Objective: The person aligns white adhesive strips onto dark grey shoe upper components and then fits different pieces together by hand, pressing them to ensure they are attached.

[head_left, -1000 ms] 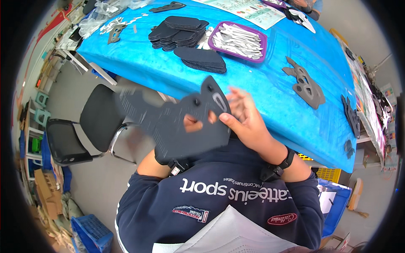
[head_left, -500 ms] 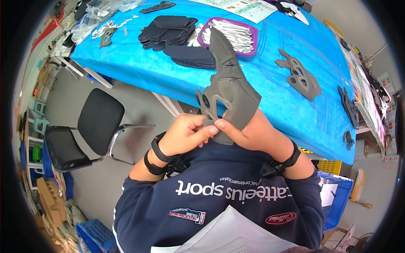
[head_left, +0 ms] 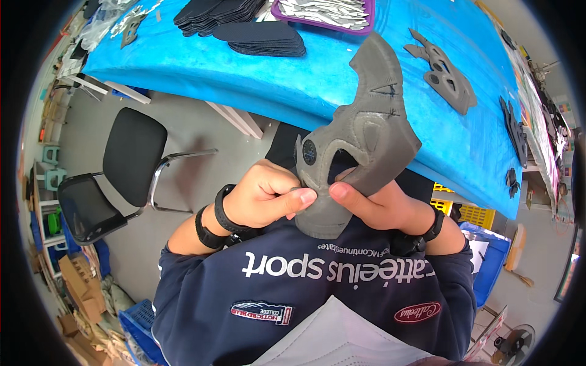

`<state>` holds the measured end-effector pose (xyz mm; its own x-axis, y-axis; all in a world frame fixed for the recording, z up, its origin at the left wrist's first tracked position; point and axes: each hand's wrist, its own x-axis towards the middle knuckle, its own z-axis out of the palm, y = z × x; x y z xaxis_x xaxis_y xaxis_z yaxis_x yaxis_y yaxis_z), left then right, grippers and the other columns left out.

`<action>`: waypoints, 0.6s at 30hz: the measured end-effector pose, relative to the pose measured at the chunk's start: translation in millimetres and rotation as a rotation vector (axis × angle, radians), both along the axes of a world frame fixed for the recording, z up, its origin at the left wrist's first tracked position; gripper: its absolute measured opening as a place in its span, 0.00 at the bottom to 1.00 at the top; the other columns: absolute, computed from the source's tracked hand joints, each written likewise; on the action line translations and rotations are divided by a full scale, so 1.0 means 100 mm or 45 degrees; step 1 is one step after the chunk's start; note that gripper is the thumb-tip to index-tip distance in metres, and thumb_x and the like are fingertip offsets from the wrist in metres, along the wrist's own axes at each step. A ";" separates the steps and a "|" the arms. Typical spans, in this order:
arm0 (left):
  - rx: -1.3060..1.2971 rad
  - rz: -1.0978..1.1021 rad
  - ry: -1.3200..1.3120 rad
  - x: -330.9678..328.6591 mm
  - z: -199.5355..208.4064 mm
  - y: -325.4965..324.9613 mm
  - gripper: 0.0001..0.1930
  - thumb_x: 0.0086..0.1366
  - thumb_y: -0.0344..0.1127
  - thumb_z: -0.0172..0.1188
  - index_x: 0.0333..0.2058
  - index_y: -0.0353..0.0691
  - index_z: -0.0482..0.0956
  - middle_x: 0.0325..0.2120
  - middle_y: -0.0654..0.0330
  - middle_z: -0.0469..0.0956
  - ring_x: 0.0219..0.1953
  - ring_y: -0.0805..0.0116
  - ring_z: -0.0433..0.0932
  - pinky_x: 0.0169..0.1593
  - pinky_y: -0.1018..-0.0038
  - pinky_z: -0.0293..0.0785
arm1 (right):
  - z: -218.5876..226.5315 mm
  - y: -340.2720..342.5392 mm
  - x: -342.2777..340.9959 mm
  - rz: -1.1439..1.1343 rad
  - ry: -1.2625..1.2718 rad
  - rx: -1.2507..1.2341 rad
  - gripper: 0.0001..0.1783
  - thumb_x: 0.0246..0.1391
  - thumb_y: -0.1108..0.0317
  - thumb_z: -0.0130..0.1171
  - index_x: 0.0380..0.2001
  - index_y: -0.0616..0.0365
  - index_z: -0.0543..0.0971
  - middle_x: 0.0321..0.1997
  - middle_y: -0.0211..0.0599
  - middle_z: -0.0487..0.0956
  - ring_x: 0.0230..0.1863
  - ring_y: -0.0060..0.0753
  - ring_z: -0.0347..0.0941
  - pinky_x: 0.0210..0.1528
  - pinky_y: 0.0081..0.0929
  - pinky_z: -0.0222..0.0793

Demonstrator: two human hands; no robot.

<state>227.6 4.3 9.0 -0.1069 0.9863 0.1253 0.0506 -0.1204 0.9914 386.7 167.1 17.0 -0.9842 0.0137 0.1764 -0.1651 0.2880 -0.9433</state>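
Note:
Over my lap, in front of the table's near edge, both hands hold a grey moulded foam piece (head_left: 381, 104) with cut-out openings and a round dark patch. My left hand (head_left: 262, 192) pinches its lower left edge, thumb on top and the other fingers curled behind. On the other side, my right hand (head_left: 384, 204) grips the lower part beside the large opening, its thumb on the front and its fingers mostly hidden behind. The piece stands roughly upright, its long curved end leaning away and to the right.
The blue-covered table (head_left: 342, 73) bears stacked dark oval pads (head_left: 262, 43) and a purple tray (head_left: 371, 21) of white strips. Similar grey pieces lie right, one (head_left: 448, 85) nearer the middle, another (head_left: 514, 134) by the edge. A black chair (head_left: 134, 155) stands left; a blue bin (head_left: 491, 262) right.
The foam piece has turned in my hands: its curved end has swung right and more of its lower flap shows. My view has shifted, so the table sits higher in it.

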 end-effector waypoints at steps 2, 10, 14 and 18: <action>-0.028 -0.002 -0.065 0.01 -0.01 0.01 0.22 0.65 0.35 0.56 0.11 0.37 0.70 0.09 0.64 0.70 0.12 0.79 0.66 0.17 0.78 0.59 | -0.04 0.02 0.01 0.003 0.006 -0.038 0.09 0.60 0.67 0.52 0.33 0.63 0.72 0.32 0.34 0.70 0.32 0.27 0.64 0.36 0.27 0.62; -0.038 -0.037 -0.085 0.00 -0.04 0.06 0.23 0.67 0.37 0.53 0.11 0.37 0.69 0.09 0.65 0.69 0.12 0.80 0.64 0.17 0.78 0.58 | -0.10 0.00 -0.05 -0.032 0.028 -0.169 0.11 0.62 0.65 0.50 0.41 0.63 0.70 0.34 0.32 0.70 0.35 0.24 0.64 0.39 0.26 0.63; -0.087 -0.120 -0.169 -0.07 0.06 0.06 0.23 0.69 0.41 0.49 0.15 0.37 0.71 0.10 0.65 0.69 0.12 0.80 0.64 0.17 0.79 0.59 | 0.02 0.03 -0.08 0.029 -0.127 -0.424 0.13 0.64 0.61 0.47 0.38 0.62 0.72 0.31 0.28 0.71 0.32 0.21 0.63 0.36 0.23 0.62; -0.034 -0.168 -0.208 -0.08 0.17 0.04 0.24 0.71 0.43 0.44 0.17 0.37 0.72 0.09 0.65 0.68 0.11 0.80 0.65 0.17 0.80 0.60 | 0.13 0.06 -0.11 0.139 -0.284 -0.603 0.17 0.65 0.57 0.45 0.37 0.61 0.74 0.27 0.26 0.71 0.31 0.20 0.65 0.33 0.21 0.63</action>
